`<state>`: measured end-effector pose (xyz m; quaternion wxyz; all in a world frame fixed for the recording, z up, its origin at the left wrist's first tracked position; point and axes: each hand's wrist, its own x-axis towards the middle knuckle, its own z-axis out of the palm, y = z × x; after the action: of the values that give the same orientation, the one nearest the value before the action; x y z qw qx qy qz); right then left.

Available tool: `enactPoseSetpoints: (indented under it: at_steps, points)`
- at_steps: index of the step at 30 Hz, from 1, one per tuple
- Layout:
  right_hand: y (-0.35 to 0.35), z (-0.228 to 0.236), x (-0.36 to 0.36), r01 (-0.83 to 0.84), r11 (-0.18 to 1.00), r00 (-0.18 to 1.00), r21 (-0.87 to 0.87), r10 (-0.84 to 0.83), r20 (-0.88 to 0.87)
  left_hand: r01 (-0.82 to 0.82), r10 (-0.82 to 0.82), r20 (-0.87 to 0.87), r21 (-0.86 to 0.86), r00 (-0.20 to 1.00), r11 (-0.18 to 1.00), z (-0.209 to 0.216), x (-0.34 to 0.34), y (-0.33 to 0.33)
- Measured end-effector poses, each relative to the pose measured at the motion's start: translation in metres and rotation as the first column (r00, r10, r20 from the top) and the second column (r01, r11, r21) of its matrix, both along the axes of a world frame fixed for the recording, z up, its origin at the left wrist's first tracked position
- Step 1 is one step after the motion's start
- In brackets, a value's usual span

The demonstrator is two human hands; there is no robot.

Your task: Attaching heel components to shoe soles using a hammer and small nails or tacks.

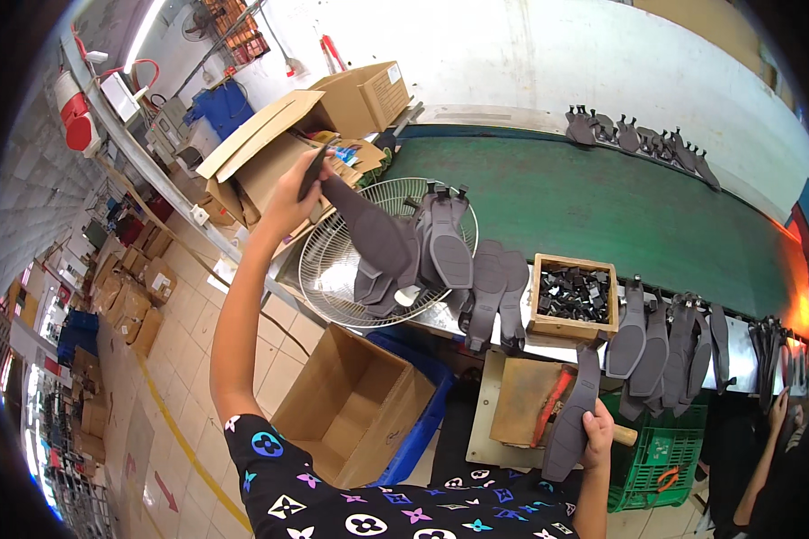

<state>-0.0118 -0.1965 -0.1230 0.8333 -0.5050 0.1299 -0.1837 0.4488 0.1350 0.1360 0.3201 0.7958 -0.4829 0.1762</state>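
My left hand [289, 196] is raised over a round wire basket [319, 301], closed around the narrow end of a dark grey shoe sole [368, 225]. More grey soles [447, 247] lie in the basket, several with black clips at their narrow ends. Close to my body, my right hand [600, 435] grips another grey sole [573, 418] by its edge, its narrow end pointing away from me. Beneath that sole are a worn board [523, 391] and a red tool [553, 404]. A wooden box [537, 314] of small black pieces stands just beyond.
Soles [665, 346] line the bench edge at right, others [634, 136] the far side of the green belt [503, 180]. Below are an open carton [333, 395], a blue bin [436, 395] and a green crate [661, 458]. Another person's arm [764, 454] shows at far right.
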Motion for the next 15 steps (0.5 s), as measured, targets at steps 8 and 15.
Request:
enactPoseSetpoints:
  at_steps: [8,15]
  points:
    - [0.001,-0.002,-0.003,0.02,1.0,0.999,0.001,-0.02,-0.027,0.388,-0.266,-0.335,0.378,0.904,0.841,-0.062,0.056,-0.119]
    - [0.007,0.006,-0.002,0.025,0.994,1.0,0.105,-0.026,0.01,-0.076,0.01,-0.628,-0.079,0.778,0.994,-0.104,0.079,-0.14]
